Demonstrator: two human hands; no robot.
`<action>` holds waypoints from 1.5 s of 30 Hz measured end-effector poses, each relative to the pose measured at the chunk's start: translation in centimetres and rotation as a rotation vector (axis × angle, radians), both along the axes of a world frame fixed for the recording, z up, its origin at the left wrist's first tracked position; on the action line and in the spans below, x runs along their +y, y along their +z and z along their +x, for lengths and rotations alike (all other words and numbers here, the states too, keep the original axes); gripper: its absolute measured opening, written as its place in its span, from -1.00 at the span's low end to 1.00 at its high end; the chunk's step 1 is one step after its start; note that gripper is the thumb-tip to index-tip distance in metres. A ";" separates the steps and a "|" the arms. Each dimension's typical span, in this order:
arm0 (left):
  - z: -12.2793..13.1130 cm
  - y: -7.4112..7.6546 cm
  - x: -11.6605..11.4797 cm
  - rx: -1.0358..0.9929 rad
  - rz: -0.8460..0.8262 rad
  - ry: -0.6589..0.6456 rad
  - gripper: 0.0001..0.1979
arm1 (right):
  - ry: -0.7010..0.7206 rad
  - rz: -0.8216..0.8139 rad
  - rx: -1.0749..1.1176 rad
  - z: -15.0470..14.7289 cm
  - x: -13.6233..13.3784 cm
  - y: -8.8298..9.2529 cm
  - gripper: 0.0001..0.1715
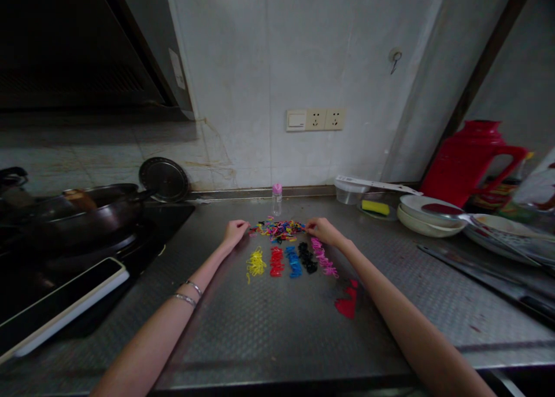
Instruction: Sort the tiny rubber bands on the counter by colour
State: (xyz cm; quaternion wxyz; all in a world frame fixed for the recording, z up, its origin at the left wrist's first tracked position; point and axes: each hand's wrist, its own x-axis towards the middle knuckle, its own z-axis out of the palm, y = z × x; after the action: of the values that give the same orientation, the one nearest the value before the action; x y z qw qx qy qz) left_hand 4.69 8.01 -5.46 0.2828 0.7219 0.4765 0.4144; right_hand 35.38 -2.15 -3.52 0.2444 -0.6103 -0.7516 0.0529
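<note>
A mixed heap of small coloured pieces (281, 229), seemingly little elastic bands, lies on the metal counter between my hands. My left hand (236, 232) rests at the heap's left end with its fingers pressed together. At the right end, my right hand (321, 230) is closed too, fingertips against the pieces. Whatever either hand pinches is too small to make out. In front of the heap lie sorted piles: yellow (256, 262), red (276, 262), blue (293, 262), black (307, 258) and pink (324, 258). Behind it stands a small clear bottle with a pink cap (277, 199).
Red heart-shaped pieces (347, 301) lie near my right forearm. To the left are a phone-like device (60, 304) and a wok (82, 218) on the stove. Rightward are a yellow sponge (375, 207), stacked bowls (427, 221), a knife (481, 278) and a red thermos (463, 163).
</note>
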 end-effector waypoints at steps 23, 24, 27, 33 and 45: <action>-0.2 -0.2 0.3 -0.022 -0.001 -0.003 -0.73 | 0.025 0.066 0.063 0.1 0.2 -0.2 -0.76; -0.2 -0.3 0.3 -0.026 0.001 -0.001 -0.73 | 0.025 0.073 0.063 0.1 0.2 -0.3 -0.77; -0.2 -0.4 0.4 -0.031 0.000 0.003 -0.72 | 0.030 0.093 0.065 0.3 0.2 -0.4 -0.77; -0.1 -0.2 0.3 -0.038 -0.012 0.011 -0.72 | 0.000 0.110 0.100 0.4 0.0 0.2 -0.78; -0.1 0.2 -0.3 -0.060 -0.015 0.003 -0.69 | 0.300 0.071 0.203 -8.7 1.1 2.8 -0.82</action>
State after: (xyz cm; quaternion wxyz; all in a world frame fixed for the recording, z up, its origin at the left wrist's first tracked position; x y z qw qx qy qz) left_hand 4.63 7.71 -5.25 0.3018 0.7062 0.4722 0.4328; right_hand 26.64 -1.00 -0.73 0.3296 -0.4740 -0.8071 0.1234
